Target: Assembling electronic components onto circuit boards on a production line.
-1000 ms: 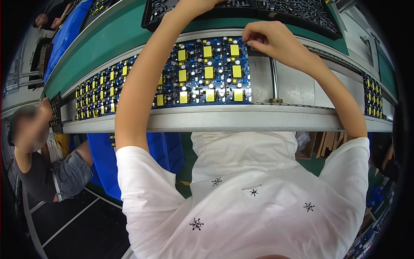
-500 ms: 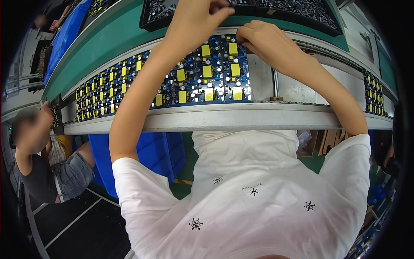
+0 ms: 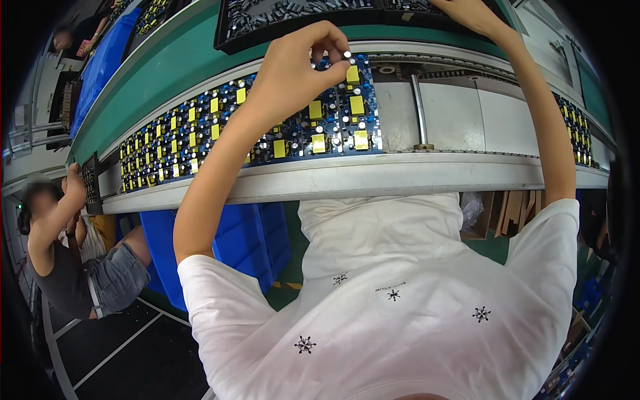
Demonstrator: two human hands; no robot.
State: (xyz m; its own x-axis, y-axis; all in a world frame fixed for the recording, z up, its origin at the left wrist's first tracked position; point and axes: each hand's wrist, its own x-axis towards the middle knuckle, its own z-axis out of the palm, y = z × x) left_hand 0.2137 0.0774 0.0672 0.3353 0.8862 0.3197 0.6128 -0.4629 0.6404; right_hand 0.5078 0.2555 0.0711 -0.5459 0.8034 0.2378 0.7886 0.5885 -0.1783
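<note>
My left hand (image 3: 300, 72) is closed in a pinch over the far edge of the circuit boards, holding a small cylindrical capacitor (image 3: 347, 55) with a silvery end. Under and beside it, blue circuit boards (image 3: 339, 127) with yellow blocks and small round parts lie side by side on the conveyor. My right hand (image 3: 472, 15) reaches to the far right, over the black tray (image 3: 400, 18) of loose dark parts. The upper picture edge cuts off its fingertips, so its grip is hidden.
A larger black tray (image 3: 233, 45) of loose cylindrical parts stands on the green surface (image 3: 193, 63) beyond the conveyor rail (image 3: 400, 175). More boards (image 3: 575, 137) sit at far right. Blue bins (image 3: 230, 247) stand below the rail. Another person (image 3: 63, 267) sits at left.
My right hand has moved from the boards' far edge up and right to the tray. My left hand has come down from the trays to the boards with the capacitor.
</note>
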